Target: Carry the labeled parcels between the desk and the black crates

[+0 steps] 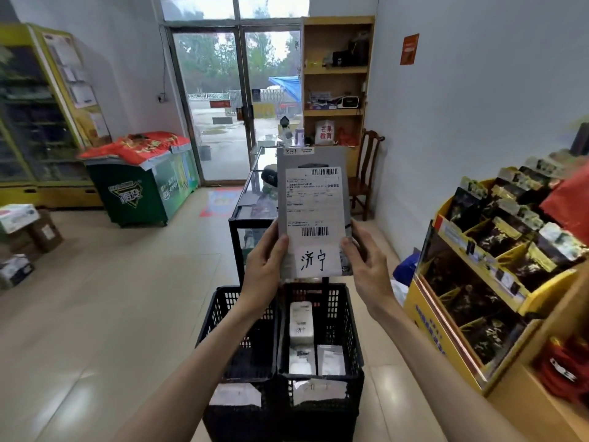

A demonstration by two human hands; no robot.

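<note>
Both hands (pixel 266 260) grip parcel (pixel 314 199) btm.

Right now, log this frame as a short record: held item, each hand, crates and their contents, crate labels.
held item: grey parcel with shipping label and handwritten tag, upright above the crates
left hand: grips parcel's lower left edge
right hand: grips parcel's lower right edge
crates: two black crates side by side on floor
right crate: holds three white parcels
left crate: contents hidden by forearm
crate labels: paper tag on each front
</note>
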